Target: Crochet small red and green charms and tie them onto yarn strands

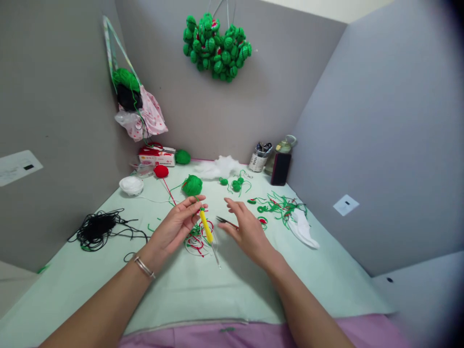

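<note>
My left hand (181, 217) pinches a small bit of green and red yarn work at its fingertips, and a crochet hook (206, 227) with a yellow handle hangs from there, metal end pointing down. The fingers partly hide the yarn work. My right hand (248, 234) is a short way to the right, index finger stretched out. Dark, pointed snips (225, 221) lie between its thumb and fingers, tips toward the hook; their rear is hidden by the hand. Under the hook is a tangle of red, white and green yarn ends (195, 244). A green yarn ball (192, 185) sits just beyond my left hand.
Black yarn (97, 229), a white ball (131, 185) and a red ball (161, 171) lie left. White stuffing (221, 167) is at the back. Green scraps (282, 205), a white cloth (304, 231), a pen cup (258, 159) and a phone (281, 169) stand or lie right. Partitions surround the table.
</note>
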{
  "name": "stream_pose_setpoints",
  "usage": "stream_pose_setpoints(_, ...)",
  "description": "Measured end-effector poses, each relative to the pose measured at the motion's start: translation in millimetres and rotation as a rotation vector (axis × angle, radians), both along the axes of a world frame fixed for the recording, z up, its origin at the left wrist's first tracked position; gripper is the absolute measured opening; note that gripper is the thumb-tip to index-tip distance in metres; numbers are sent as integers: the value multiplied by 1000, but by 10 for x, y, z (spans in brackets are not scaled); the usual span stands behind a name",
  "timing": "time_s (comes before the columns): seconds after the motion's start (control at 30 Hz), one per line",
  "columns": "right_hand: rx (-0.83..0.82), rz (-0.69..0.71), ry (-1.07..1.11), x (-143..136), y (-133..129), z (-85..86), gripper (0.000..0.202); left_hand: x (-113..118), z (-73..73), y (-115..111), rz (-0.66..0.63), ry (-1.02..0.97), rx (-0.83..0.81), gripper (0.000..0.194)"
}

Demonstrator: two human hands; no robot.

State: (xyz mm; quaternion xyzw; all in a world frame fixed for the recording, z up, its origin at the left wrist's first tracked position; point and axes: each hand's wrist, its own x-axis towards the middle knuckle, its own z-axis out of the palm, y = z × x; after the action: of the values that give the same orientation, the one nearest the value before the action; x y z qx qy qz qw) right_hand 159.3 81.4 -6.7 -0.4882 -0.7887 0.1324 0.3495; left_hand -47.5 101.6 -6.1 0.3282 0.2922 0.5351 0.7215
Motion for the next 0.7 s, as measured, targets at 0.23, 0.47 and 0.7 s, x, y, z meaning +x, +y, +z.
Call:
stream_pose_setpoints(0.23,419,225,-70,-228,-425,222,37,214,100,-500,-42,33,6,22)
stream_pose_setpoints(0.47,55,102,611,-222,-628,191,17,233,119,-699,-101,59,24,31)
stream_pose_setpoints(0.7,-192,127,967,-264,-663,15,12,264,93,-722,-87,120,25,49)
